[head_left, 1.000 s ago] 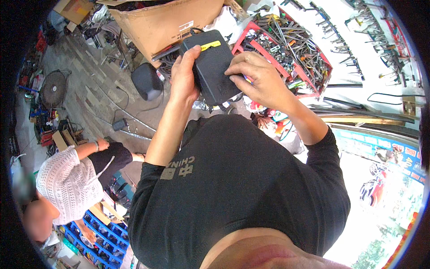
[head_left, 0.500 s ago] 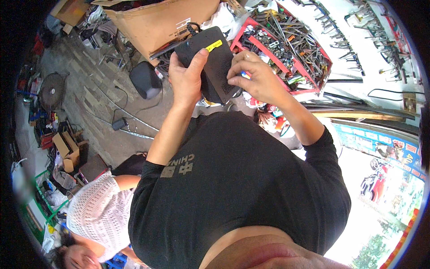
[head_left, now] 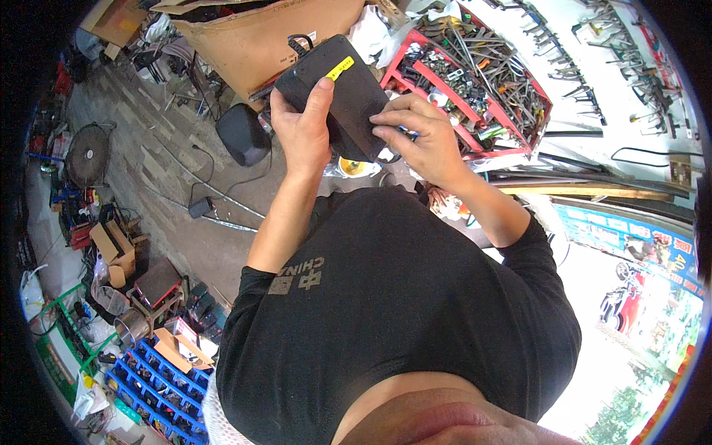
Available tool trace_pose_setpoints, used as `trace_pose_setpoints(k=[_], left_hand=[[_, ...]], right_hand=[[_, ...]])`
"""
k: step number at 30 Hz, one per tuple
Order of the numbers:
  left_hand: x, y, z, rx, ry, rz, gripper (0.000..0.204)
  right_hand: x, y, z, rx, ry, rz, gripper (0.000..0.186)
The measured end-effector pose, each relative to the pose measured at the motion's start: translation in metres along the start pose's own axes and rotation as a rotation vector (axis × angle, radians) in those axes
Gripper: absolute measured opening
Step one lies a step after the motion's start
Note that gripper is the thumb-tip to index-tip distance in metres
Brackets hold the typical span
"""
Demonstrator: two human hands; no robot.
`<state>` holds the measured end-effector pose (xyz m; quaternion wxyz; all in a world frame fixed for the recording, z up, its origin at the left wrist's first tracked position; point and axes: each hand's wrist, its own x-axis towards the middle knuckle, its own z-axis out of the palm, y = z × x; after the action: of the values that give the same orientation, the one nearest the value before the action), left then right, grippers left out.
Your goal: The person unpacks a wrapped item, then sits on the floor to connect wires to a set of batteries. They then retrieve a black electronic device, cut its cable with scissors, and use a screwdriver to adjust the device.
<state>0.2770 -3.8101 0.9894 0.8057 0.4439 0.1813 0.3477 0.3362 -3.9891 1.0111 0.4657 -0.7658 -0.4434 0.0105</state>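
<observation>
Black casing [head_left: 361,104]: held in mid-air in front of the chest, tilted, labelled face up. Left hand [head_left: 305,133]: gripping the casing along its left side, thumb laid on the top face just beside the yellow label [head_left: 340,68], fingers largely hidden behind. Right hand [head_left: 426,137]: fingers bent, thumb and index tips at the casing's right edge; a small blue item [head_left: 408,133] shows by the palm side, but whether it is pinched cannot be told.

Status: support and orientation of the casing are judged complete. Work at the right edge is judged unfinished, as the fingertips are positioned there. No gap or lifted cover is visible.

Materials: the casing is a flat rectangular block, apparently matt plastic, with straight edges and a smooth face. A black cord [head_left: 300,44], apparently flexible and ribbed, loops at its far end. Beyond lie a creased cardboard box [head_left: 245,52] and a red tray [head_left: 451,95] with straight dividers and loose metal tools [head_left: 486,55]
</observation>
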Motion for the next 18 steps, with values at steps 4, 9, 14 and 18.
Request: trace_pose_setpoints(k=[4, 9, 14, 18], left_hand=[[-0.001, 0.000, 0.001, 0.016, -0.016, 0.060, 0.043], [-0.003, 0.000, 0.001, 0.057, -0.035, 0.118, 0.042], [-0.005, 0.003, 0.008, 0.046, -0.034, 0.122, 0.043], [-0.006, -0.003, 0.008, 0.107, -0.060, 0.140, 0.038]], right_hand=[[0.003, -0.001, 0.000, 0.055, 0.031, 0.053, 0.017], [0.005, -0.002, 0.001, 0.000, 0.091, -0.019, 0.016], [0.004, 0.002, -0.001, -0.071, 0.107, -0.119, 0.015], [0.008, 0.002, -0.011, -0.111, -0.033, -0.060, 0.013]])
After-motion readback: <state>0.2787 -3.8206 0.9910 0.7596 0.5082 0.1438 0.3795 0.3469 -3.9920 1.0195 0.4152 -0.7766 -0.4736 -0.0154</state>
